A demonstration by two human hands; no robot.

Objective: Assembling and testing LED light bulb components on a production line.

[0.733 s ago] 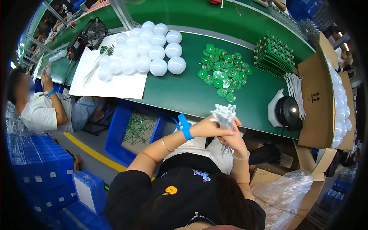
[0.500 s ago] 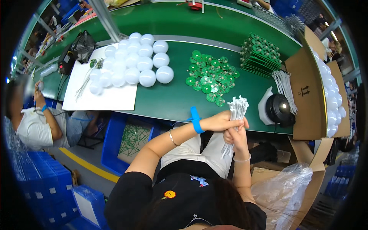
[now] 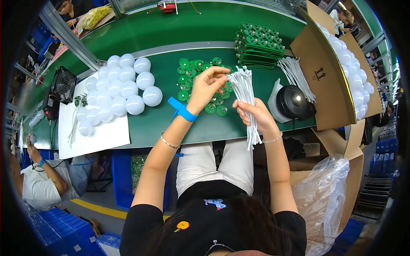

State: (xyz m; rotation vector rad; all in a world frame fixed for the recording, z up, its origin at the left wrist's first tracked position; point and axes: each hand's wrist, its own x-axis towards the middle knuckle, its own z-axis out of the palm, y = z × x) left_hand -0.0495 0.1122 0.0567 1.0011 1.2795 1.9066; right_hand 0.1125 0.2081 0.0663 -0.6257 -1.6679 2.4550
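My right hand (image 3: 255,114) is closed around the lower half of a bundle of thin white strips, which look like cable ties (image 3: 243,87), held tilted above the bench's front edge. Beside the bundle's upper end is my left hand (image 3: 209,87), with its fingers bent and apart and the fingertips at the outer strips; whether they touch is hard to tell. A blue strap (image 3: 182,109) circles my left wrist. Under and around the left hand lies a pile of small round green circuit boards (image 3: 221,110), partly hidden by it.
White globe bulb covers (image 3: 135,104) stand on a white board (image 3: 111,135) at left. Stacked green board panels (image 3: 259,46), more white strips (image 3: 295,77) and a black round device (image 3: 294,102) are at right, beside a carton (image 3: 320,81) of white globes. A co-worker (image 3: 45,181) sits at far left.
My left hand has let go of the bundle's middle and moved to its upper end. Both hands and the bundle have shifted forward over the bench. The view has turned slightly.
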